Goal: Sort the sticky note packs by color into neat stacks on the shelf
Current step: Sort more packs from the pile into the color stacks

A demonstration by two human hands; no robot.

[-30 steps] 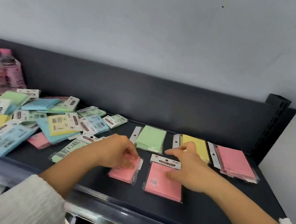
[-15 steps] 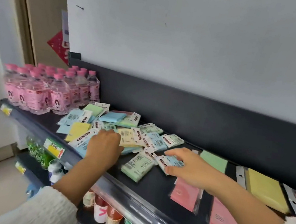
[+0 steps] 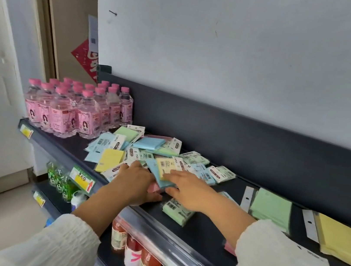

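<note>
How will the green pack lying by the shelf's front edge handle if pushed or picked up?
Likely slides easily: the green pack sits in shiny clear wrap on the smooth dark shelf. Probably light: it looks small and flat, so no rolling or tipping. Wrap may slip in a pinch grip; it lies near the front lip, so push inward.

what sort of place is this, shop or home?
Most likely a small shop: price tags on the front edge of the shelf, a block of identical pink-capped water bottles, packaged sticky note packs, and bottled drinks on the tier below.
</note>
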